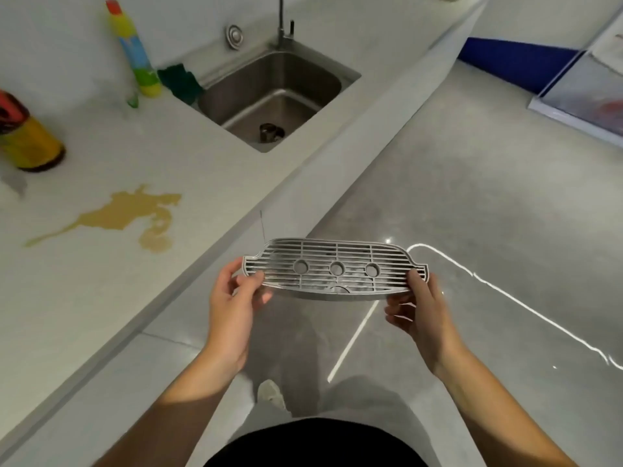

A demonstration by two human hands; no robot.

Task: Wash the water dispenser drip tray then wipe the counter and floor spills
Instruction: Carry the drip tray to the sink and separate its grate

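Note:
I hold a grey slotted drip tray (333,269) level over the floor, in front of the counter edge. It has three round holes along its middle. My left hand (232,305) pinches its left end and my right hand (418,308) grips its right end. A yellowish-brown spill (128,214) lies on the pale counter (84,298) to the left. The steel sink (279,92) with its tap (281,25) sits further back in the counter. A green cloth or sponge (180,82) rests at the sink's left rim.
A colourful cleaner bottle (135,52) stands left of the sink, and a red-capped yellow bottle (27,136) at the far left. The grey floor (472,197) shows a shiny wet patch (505,298) on the right. A blue-edged board (573,85) lies at the upper right.

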